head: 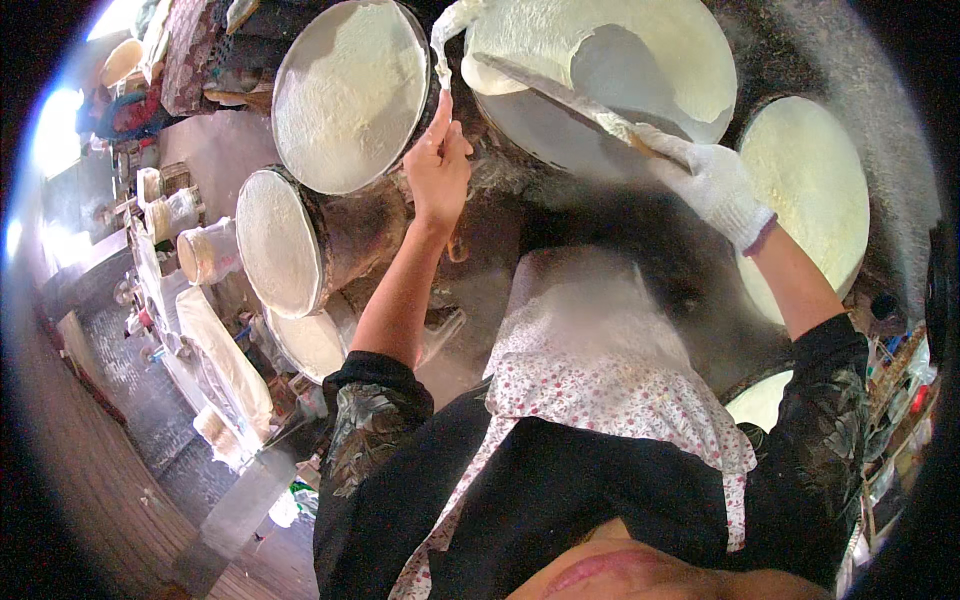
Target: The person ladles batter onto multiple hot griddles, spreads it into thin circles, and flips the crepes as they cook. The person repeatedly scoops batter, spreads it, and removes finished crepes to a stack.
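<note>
My bare left hand (441,169) has its fingers curled and its index finger stretched along a slim tool coated in white batter (442,52). The tool's far end reaches the rim of a large round griddle (525,124). My right hand (709,176), in a white knitted glove, grips a long flat spatula (559,90) by its wooden handle. The blade lies slanted over the griddle, close to the edge of a pale batter sheet (525,34). A bare grey patch shows within that sheet. Steam blurs the front of the griddle.
Other round griddles stand around me, bearing pale sheets: upper left (352,97), left (277,244) and right (806,202). A floral apron (600,390) hangs before me. Farther left are a wrapped round container (210,251) and a cloth-covered long surface (225,360).
</note>
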A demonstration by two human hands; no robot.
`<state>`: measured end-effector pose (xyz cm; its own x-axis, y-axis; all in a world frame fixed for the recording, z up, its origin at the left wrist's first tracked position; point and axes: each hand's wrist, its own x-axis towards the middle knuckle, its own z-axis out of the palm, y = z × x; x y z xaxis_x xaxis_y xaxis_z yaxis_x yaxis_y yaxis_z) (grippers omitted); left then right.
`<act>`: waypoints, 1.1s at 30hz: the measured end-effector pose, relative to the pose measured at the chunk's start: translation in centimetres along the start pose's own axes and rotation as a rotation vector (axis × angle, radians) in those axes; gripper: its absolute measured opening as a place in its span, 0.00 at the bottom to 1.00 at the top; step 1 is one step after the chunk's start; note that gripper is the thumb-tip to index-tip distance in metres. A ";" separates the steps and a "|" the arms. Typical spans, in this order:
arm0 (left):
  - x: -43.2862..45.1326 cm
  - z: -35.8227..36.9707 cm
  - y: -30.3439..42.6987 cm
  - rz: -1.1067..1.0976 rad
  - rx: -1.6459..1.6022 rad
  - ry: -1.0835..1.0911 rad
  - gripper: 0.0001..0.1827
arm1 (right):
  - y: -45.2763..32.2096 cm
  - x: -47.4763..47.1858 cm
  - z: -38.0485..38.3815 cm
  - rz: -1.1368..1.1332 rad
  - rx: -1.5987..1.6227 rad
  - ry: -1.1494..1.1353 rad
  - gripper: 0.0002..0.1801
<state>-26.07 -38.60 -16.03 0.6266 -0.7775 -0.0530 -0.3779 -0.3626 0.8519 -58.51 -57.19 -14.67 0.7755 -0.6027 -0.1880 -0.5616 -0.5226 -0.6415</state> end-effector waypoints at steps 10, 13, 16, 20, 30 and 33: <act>-8.2 -1.5 -0.2 0.061 0.254 -0.064 0.26 | -1.4 -2.1 3.2 0.060 -0.010 0.108 0.23; -10.6 -1.9 -0.4 0.133 0.223 -0.136 0.27 | -0.8 -5.9 2.5 0.156 0.058 0.048 0.24; -10.9 -3.9 0.9 0.134 -0.013 -0.244 0.29 | 0.1 -9.9 3.4 0.230 0.343 0.198 0.28; -7.9 -10.9 5.6 0.407 -0.296 -0.241 0.30 | -9.1 -8.9 5.2 0.401 0.345 0.449 0.31; -7.9 -20.3 6.6 0.273 -0.633 -0.219 0.30 | -22.3 15.2 21.5 0.302 0.482 0.767 0.32; -9.0 -22.4 3.5 0.111 -0.576 -0.236 0.29 | -20.5 11.0 22.0 0.389 0.584 0.730 0.35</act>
<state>-17.77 -21.39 -0.96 0.4123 -0.9110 -0.0056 0.0370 0.0106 0.9993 -32.07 -39.84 -19.93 0.0928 -0.9920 -0.0861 -0.3573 0.0476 -0.9328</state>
